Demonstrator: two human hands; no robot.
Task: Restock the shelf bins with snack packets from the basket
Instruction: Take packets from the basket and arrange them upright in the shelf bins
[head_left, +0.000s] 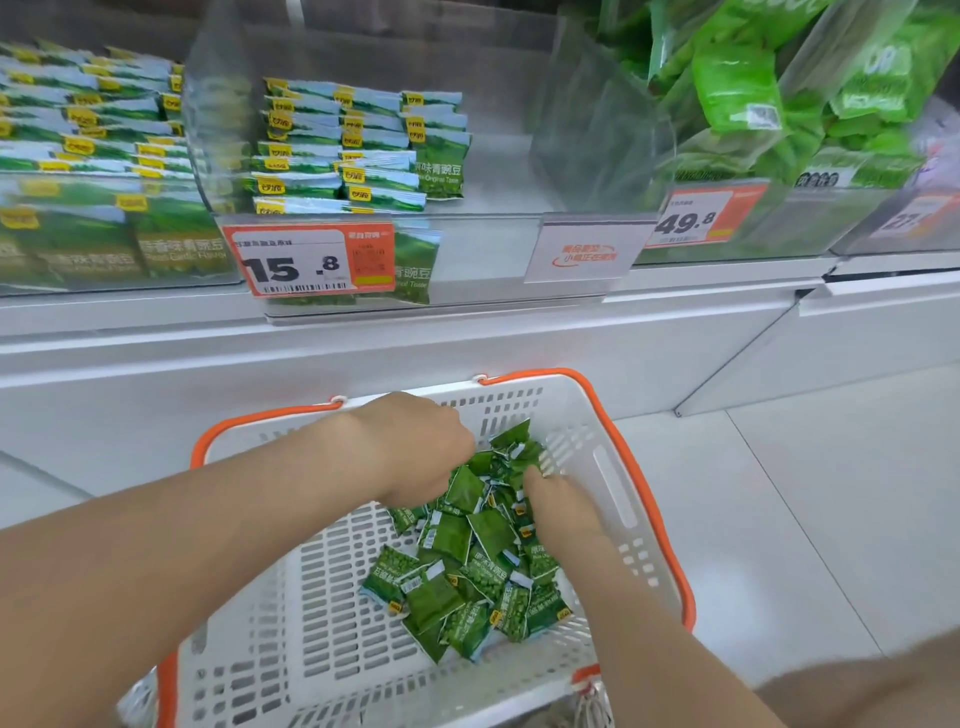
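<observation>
A white basket (613, 467) with an orange rim stands below the shelf and holds a pile of small green snack packets (467, 582). Both my hands are down inside it. My left hand (415, 447) is at the far side of the pile, fingers curled down round some packets. My right hand (563, 512) reaches into the pile's right side, its fingertips buried among the packets, so its grip is hidden. Above, a clear shelf bin (467, 260) with a 15.8 price tag (311, 260) holds stacked green-and-blue packets (358, 150) on its left side.
A neighbouring bin (104, 156) on the left is stacked full of similar packets. To the right, a bin (779, 228) tagged 49.8 holds large bright green bags. A white shelf ledge (467, 343) runs between bins and basket. Pale floor tiles lie to the right.
</observation>
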